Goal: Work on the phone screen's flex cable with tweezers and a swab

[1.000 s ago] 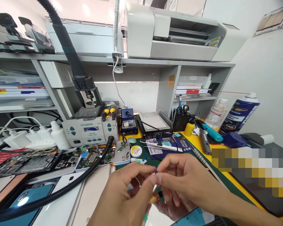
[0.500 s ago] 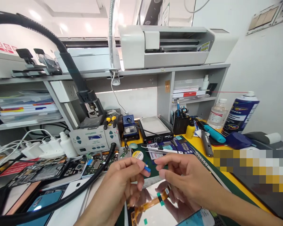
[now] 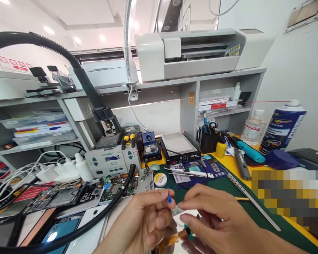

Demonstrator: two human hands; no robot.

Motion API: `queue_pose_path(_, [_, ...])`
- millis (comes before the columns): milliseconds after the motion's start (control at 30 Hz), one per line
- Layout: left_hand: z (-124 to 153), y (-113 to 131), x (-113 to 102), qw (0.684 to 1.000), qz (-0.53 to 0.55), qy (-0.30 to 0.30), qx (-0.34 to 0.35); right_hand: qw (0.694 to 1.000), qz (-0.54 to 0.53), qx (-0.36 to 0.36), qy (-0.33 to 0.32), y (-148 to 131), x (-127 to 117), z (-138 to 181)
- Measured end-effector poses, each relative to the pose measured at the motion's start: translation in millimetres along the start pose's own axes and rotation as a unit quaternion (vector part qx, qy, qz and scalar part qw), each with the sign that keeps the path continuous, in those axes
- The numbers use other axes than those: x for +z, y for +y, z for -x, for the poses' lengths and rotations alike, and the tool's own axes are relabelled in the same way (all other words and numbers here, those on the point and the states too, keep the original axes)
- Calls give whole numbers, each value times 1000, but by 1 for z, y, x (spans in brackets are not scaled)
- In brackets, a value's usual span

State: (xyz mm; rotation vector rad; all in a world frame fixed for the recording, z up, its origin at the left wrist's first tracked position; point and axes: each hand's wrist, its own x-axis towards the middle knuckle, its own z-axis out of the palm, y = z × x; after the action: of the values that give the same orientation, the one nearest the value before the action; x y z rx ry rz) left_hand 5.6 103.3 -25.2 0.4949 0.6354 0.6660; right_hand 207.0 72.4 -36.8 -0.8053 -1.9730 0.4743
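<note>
The left hand (image 3: pixel 145 220) now pinches the small blue tab (image 3: pixel 169 198) upright, lifted clear of the half-curled, empty right hand (image 3: pixel 214 220), above the orange flex cable (image 3: pixel 174 239) below both.

I am looking at an electronics repair workshop. A rework station (image 3: pixel 109 160) sits at 10 o'clock, opened phones (image 3: pixel 55 197) at 9 o'clock, a heating plate (image 3: pixel 178 144) at 12 o'clock, and a spray can (image 3: pixel 282 125) at 2 o'clock on the worktop (image 3: pixel 227 165).
</note>
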Motion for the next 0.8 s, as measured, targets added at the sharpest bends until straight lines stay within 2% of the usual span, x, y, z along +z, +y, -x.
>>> queue_pose_path(167, [1, 1, 0, 1000, 8, 13, 7, 997, -10, 69, -37, -3, -3, 0])
queue_pose_path(367, [1, 0, 6, 999, 8, 32, 28, 996, 12, 87, -25, -1, -2, 0])
queue_pose_path(433, [3, -1, 10, 995, -52, 49, 64, 995, 7, 96, -27, 0, -3, 0])
queue_pose_path(467, [5, -2, 11, 986, -121, 70, 94, 995, 4, 100, -26, 0, -5, 0])
queue_pose_path(500, [7, -2, 12, 962, -215, 103, 134, 995, 3, 102, -22, 0, -6, -1])
queue_pose_path(533, [10, -3, 12, 917, -326, 138, 183, 995, 5, 101, -16, 0, -8, -1])
queue_pose_path(600, [15, -3, 9, 790, -522, 176, 269, 995, 16, 95, -8, 1, -12, -3])
queue_pose_path(667, [18, -4, 3, 679, -646, 153, 313, 995, 23, 96, -4, 2, -14, -5])
queue_pose_path(700, [19, -4, -1, 645, -687, 124, 313, 995, 24, 101, -3, 3, -15, -6])
queue_pose_path(733, [20, -4, -5, 626, -710, 99, 309, 994, 23, 106, -2, 4, -16, -6])
queue_pose_path(800, [19, -4, -11, 604, -718, 91, 334, 993, 24, 117, 3, 5, -17, -6])
